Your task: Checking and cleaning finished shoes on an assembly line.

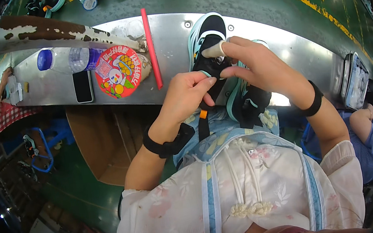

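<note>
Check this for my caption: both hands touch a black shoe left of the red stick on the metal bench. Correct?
Wrong side: the head view shows both hands touching a black shoe to the right of the red stick on the metal bench.

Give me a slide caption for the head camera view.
Left hand and right hand on a black and mint shoe at a metal bench, phone to the left.
</note>
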### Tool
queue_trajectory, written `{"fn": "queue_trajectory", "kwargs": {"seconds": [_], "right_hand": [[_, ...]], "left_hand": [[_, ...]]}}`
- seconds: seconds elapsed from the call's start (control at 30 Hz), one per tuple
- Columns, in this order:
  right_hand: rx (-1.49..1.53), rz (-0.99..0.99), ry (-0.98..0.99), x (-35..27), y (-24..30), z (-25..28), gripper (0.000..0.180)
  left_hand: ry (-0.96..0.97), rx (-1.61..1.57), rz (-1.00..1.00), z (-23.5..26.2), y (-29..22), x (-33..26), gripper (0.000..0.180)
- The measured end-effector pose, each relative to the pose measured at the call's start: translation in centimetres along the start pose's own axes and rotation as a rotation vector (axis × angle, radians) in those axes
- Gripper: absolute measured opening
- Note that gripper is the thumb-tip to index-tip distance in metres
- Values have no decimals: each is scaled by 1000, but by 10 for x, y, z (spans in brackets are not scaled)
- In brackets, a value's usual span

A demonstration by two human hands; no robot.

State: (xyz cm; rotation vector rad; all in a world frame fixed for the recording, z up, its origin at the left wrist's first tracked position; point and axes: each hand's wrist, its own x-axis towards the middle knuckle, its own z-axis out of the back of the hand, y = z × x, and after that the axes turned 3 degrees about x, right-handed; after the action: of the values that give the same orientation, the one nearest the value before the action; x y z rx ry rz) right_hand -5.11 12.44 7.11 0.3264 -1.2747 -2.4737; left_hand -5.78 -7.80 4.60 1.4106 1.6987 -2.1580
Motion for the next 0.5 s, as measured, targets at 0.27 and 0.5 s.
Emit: {"fn": "queue_trajectory", "kwargs": {"seconds": [0.27, 0.5], "right_hand": [[-276, 9, -42, 5, -5, -6, 31], [-343, 101, -209, 3, -3, -23, 24]], "left_hand": [[7, 44, -17, 3, 2, 3, 19], [-9, 59, -42, -1, 6, 4, 19]]}}
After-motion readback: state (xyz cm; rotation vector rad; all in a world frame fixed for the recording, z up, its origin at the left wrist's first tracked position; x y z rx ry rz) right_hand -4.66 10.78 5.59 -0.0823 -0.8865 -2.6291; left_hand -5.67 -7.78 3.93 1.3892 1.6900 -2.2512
